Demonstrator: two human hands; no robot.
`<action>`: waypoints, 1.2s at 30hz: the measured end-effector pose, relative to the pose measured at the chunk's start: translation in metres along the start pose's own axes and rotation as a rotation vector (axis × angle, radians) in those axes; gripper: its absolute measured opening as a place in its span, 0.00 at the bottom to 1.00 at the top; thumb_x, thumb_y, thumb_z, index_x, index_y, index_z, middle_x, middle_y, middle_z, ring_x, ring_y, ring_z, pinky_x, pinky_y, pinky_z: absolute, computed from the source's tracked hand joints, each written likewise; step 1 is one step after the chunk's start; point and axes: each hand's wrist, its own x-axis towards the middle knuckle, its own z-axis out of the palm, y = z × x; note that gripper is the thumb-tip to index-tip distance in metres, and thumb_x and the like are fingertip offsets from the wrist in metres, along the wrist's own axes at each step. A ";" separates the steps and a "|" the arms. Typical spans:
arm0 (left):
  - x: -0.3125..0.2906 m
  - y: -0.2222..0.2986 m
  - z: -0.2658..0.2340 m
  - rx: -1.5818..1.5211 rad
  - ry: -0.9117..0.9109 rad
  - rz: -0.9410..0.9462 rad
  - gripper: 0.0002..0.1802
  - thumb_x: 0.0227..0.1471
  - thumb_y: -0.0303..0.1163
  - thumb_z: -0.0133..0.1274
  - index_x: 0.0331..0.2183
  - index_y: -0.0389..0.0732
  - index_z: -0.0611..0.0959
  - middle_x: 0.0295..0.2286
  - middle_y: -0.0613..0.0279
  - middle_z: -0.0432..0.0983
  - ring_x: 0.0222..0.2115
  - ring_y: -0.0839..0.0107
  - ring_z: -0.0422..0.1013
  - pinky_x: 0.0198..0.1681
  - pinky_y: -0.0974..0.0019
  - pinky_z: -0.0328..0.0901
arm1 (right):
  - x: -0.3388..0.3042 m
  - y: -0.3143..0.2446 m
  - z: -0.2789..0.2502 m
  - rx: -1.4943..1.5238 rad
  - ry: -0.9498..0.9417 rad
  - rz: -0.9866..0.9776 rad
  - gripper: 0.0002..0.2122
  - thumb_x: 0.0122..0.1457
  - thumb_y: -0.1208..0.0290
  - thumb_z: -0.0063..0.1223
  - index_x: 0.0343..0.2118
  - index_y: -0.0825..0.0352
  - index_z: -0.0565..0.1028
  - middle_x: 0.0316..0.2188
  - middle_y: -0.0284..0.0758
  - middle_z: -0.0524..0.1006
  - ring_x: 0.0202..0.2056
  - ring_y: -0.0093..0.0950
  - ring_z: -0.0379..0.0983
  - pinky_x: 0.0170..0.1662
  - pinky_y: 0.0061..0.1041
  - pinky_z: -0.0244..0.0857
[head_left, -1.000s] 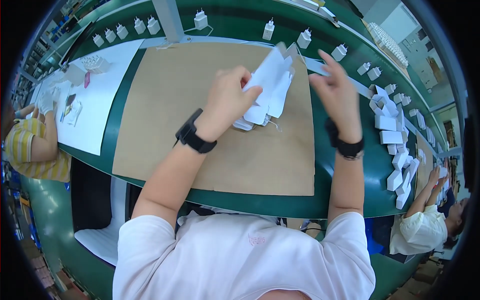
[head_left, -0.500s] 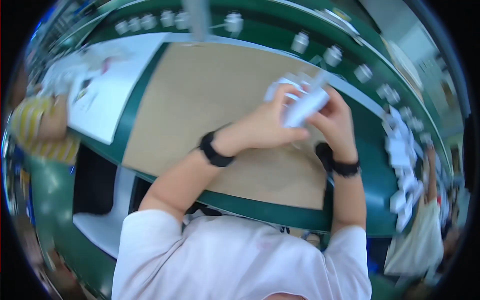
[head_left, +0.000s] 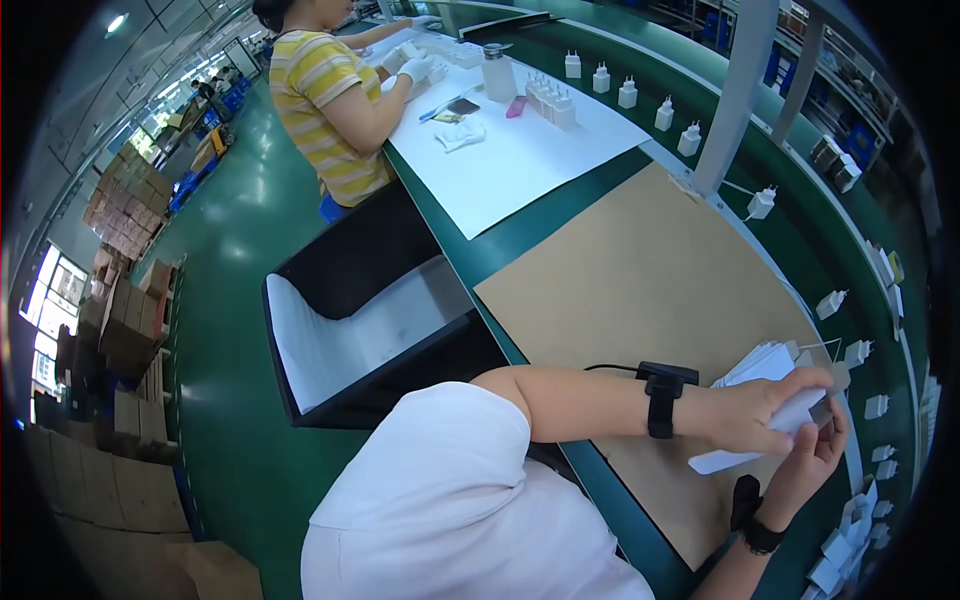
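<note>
A small white box (head_left: 797, 411) is held between my two hands at the right, over the brown work mat (head_left: 640, 270). My left hand (head_left: 740, 414) closes on it from the left, thumb and fingers on its sides. From the near right, my right hand (head_left: 812, 462) grips the end, its thumb against the box. Flat white cartons (head_left: 757, 364) lie on the mat just beyond my left hand, and a white piece (head_left: 722, 463) shows under that hand. Black straps circle both wrists; a dark cord runs from the left strap (head_left: 661, 405).
White plug chargers (head_left: 664, 114) stand along the green conveyor behind a metal post (head_left: 738, 100). More white boxes (head_left: 850, 530) lie at the near right. A black bin with white lining (head_left: 365, 310) stands left of the table. Beyond it, a gloved co-worker (head_left: 335, 110) works at a white sheet (head_left: 530, 175).
The view has swung left, so my hands now appear farther right and lower. Both hands still hold a white box. The bin and the co-worker have come more fully into view.
</note>
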 end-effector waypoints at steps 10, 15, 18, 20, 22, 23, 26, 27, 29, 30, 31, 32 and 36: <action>-0.002 -0.014 0.003 -0.300 -0.151 -0.443 0.26 0.49 0.34 0.49 0.46 0.44 0.55 0.38 0.54 0.57 0.43 0.63 0.58 0.45 0.64 0.56 | -0.006 0.010 -0.010 0.286 -0.259 0.180 0.16 0.60 0.58 0.43 0.35 0.70 0.67 0.33 0.31 0.68 0.38 0.20 0.65 0.43 0.19 0.58; -0.009 -0.028 -0.006 -0.416 -0.059 -0.485 0.33 0.48 0.36 0.54 0.49 0.46 0.51 0.41 0.55 0.56 0.42 0.70 0.58 0.41 0.66 0.62 | -0.011 0.000 0.031 -0.056 0.060 -0.111 0.11 0.57 0.75 0.47 0.42 0.72 0.69 0.41 0.38 0.73 0.43 0.25 0.68 0.47 0.22 0.60; -0.009 -0.023 -0.023 -0.506 -0.042 -0.477 0.40 0.47 0.32 0.55 0.52 0.47 0.45 0.44 0.54 0.55 0.43 0.70 0.60 0.42 0.67 0.63 | -0.003 -0.014 0.038 -0.082 -0.102 -0.134 0.17 0.57 0.75 0.47 0.49 0.72 0.66 0.43 0.41 0.73 0.43 0.25 0.69 0.48 0.21 0.60; -0.007 -0.023 -0.028 -0.511 -0.118 -0.494 0.41 0.47 0.32 0.55 0.52 0.46 0.44 0.45 0.53 0.56 0.44 0.70 0.61 0.42 0.66 0.63 | 0.007 -0.026 0.027 -0.017 -0.218 0.043 0.16 0.57 0.72 0.48 0.47 0.72 0.69 0.41 0.42 0.74 0.42 0.26 0.70 0.47 0.21 0.61; -0.004 -0.023 -0.024 -0.500 -0.198 -0.495 0.41 0.47 0.32 0.55 0.52 0.45 0.44 0.45 0.53 0.57 0.44 0.69 0.62 0.42 0.66 0.63 | 0.013 -0.027 0.007 -0.124 -0.274 0.130 0.15 0.57 0.70 0.49 0.45 0.72 0.72 0.39 0.41 0.75 0.40 0.25 0.71 0.46 0.20 0.61; 0.000 -0.018 -0.022 -0.506 -0.238 -0.515 0.42 0.46 0.32 0.55 0.52 0.45 0.44 0.44 0.52 0.58 0.43 0.68 0.63 0.42 0.66 0.63 | 0.016 -0.025 0.003 0.058 -0.287 0.197 0.13 0.55 0.71 0.50 0.43 0.71 0.74 0.39 0.40 0.75 0.40 0.24 0.71 0.45 0.21 0.62; 0.003 -0.013 -0.024 -0.404 -0.289 -0.517 0.43 0.45 0.33 0.56 0.51 0.44 0.43 0.42 0.50 0.60 0.41 0.67 0.64 0.41 0.65 0.64 | 0.013 -0.029 0.005 0.220 -0.289 0.287 0.13 0.53 0.74 0.51 0.42 0.71 0.75 0.39 0.39 0.75 0.39 0.23 0.71 0.44 0.21 0.62; 0.002 -0.013 -0.024 -0.296 -0.300 -0.494 0.43 0.44 0.33 0.56 0.51 0.44 0.43 0.41 0.50 0.60 0.41 0.67 0.65 0.41 0.64 0.64 | 0.013 -0.030 0.007 0.195 -0.287 0.311 0.14 0.53 0.75 0.52 0.43 0.71 0.74 0.39 0.39 0.75 0.39 0.23 0.71 0.45 0.22 0.63; 0.000 -0.015 -0.025 -0.265 -0.313 -0.509 0.43 0.44 0.34 0.56 0.51 0.44 0.44 0.41 0.49 0.60 0.41 0.67 0.65 0.41 0.64 0.64 | 0.014 -0.032 0.008 0.192 -0.283 0.359 0.14 0.52 0.77 0.52 0.43 0.71 0.73 0.40 0.39 0.75 0.40 0.24 0.70 0.46 0.22 0.62; -0.002 -0.015 -0.026 -0.234 -0.327 -0.522 0.43 0.43 0.34 0.56 0.51 0.44 0.44 0.41 0.49 0.60 0.41 0.67 0.64 0.41 0.64 0.64 | 0.014 -0.032 0.008 0.250 -0.296 0.372 0.14 0.52 0.77 0.52 0.43 0.71 0.73 0.40 0.39 0.75 0.40 0.24 0.70 0.46 0.22 0.62; -0.002 -0.015 -0.026 -0.231 -0.323 -0.527 0.43 0.43 0.34 0.56 0.51 0.44 0.44 0.41 0.49 0.60 0.41 0.67 0.64 0.41 0.64 0.64 | 0.015 -0.032 0.008 0.307 -0.308 0.384 0.14 0.52 0.76 0.52 0.43 0.71 0.74 0.40 0.39 0.75 0.40 0.24 0.70 0.47 0.22 0.62; -0.002 -0.015 -0.026 -0.225 -0.329 -0.510 0.43 0.43 0.34 0.56 0.51 0.44 0.44 0.41 0.48 0.60 0.41 0.67 0.64 0.41 0.64 0.64 | 0.015 -0.030 0.006 0.310 -0.310 0.387 0.14 0.52 0.76 0.52 0.43 0.71 0.74 0.40 0.39 0.75 0.40 0.24 0.70 0.47 0.22 0.62; 0.000 -0.017 -0.029 -0.237 -0.262 -0.502 0.43 0.44 0.36 0.57 0.51 0.43 0.44 0.43 0.48 0.59 0.42 0.67 0.64 0.41 0.65 0.64 | 0.010 -0.026 0.012 0.209 -0.363 0.283 0.15 0.55 0.71 0.50 0.45 0.71 0.72 0.41 0.37 0.75 0.42 0.25 0.70 0.48 0.22 0.60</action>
